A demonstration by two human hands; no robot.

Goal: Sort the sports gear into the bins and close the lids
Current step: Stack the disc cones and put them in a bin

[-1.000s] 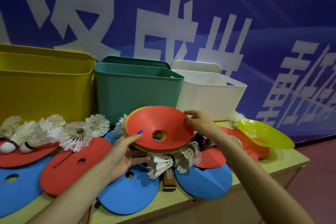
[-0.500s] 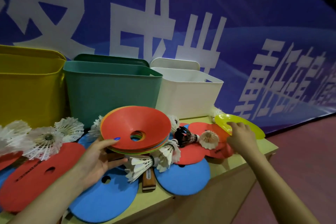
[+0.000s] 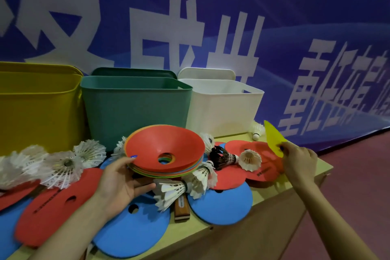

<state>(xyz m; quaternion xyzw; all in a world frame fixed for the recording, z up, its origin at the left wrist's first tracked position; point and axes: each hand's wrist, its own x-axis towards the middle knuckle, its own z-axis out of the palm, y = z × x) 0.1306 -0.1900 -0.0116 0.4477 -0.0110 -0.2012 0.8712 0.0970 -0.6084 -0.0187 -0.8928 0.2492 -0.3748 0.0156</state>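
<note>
1. I'm in a sports hall: a big blue banner with large white characters covers the wall behind the counter.
2. The floor beside me is dull red, like court flooring.
3. Shuttlecocks, flat training discs and a paddle handle crowd the counter.
4. Yellow, green and white bins stand against the banner.

A pale wooden table carries everything. At its back stands the green bin, a yellow bin left of it, a white bin right. In front of the green bin lie blue discs, red discs and white shuttlecocks.
</note>
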